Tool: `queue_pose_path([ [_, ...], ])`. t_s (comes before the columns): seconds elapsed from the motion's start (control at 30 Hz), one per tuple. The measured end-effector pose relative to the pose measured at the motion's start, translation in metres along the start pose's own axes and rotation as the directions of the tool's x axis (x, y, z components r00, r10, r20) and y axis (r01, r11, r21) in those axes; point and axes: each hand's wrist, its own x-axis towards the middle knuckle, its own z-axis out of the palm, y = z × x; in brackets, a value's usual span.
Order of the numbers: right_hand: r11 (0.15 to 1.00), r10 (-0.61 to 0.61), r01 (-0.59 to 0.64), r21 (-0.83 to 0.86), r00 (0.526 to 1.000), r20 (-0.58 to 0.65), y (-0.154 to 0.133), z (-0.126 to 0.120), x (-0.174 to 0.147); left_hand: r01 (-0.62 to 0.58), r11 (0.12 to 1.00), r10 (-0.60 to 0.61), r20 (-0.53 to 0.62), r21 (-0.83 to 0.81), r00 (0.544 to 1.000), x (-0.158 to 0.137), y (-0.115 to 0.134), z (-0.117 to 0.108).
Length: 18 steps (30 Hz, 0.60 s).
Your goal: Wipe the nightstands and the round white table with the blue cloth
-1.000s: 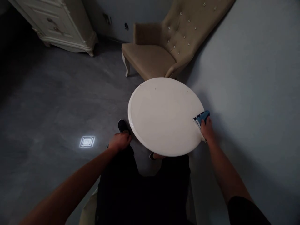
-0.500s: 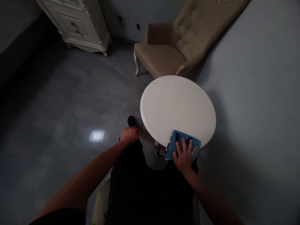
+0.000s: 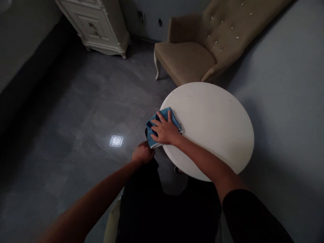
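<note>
My right hand lies with fingers spread on a blue cloth with dark patches. It presses the cloth against the left edge of a round white table, and part of the cloth hangs past the rim. My right forearm crosses above the tabletop. Just below the cloth, my left hand rests closed on my left knee. Its fingers are curled, and I see nothing held in them.
A tan tufted armchair stands behind the table. At the back left is a white drawer cabinet. A grey wall rises on the right. A bright square light pattern shows on the floor.
My right hand has slid the cloth from the table's near edge to its left edge. The left hand stays on the knee. My view has shifted slightly left.
</note>
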Motion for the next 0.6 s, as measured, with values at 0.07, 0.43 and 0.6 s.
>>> queue_pose_path([
  [0.07, 0.999, 0.032, -0.032, -0.003, 0.998, -0.046, 0.030, -0.010, 0.043, -0.029, 1.000, 0.029, -0.021, -0.003, 0.999, 0.003, -0.002, 0.000],
  [0.43, 0.814, 0.566, -0.580, 0.007, 0.791, -0.232, 0.251, -0.060, 0.124, -0.070, 0.992, 0.066, -0.038, -0.105, 0.997, 0.018, -0.008, -0.008],
  [0.6, 0.580, 0.791, -0.815, -0.008, 0.565, -0.236, 0.337, -0.086, 0.049, -0.065, 0.992, 0.061, -0.038, -0.107, 0.997, 0.018, -0.008, -0.008],
])
